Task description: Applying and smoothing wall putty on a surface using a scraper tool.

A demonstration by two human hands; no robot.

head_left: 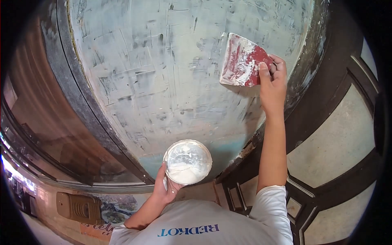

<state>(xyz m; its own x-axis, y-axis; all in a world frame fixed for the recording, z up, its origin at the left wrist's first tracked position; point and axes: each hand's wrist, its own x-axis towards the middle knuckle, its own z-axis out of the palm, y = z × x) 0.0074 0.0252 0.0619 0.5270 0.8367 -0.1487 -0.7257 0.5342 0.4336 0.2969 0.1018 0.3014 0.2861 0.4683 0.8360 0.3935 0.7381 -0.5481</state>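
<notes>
A pale, scuffed wall panel (163,73) with dark streaks and patches fills the middle of the view. My right hand (272,79) grips a red plastic putty scraper (241,57), smeared with white paste, held up at or just over the panel at the upper right; I cannot tell whether its edge touches. Low in the middle, my left hand (165,185) holds a round tub (187,161) by its side, with white paste inside.
A dark frame with glass and a brown curtain (45,114) lines the left. A dark door with light panels (330,134) stands to the right. A brown plastic chair (77,208) is at lower left, near a printed sheet (118,206) on the floor.
</notes>
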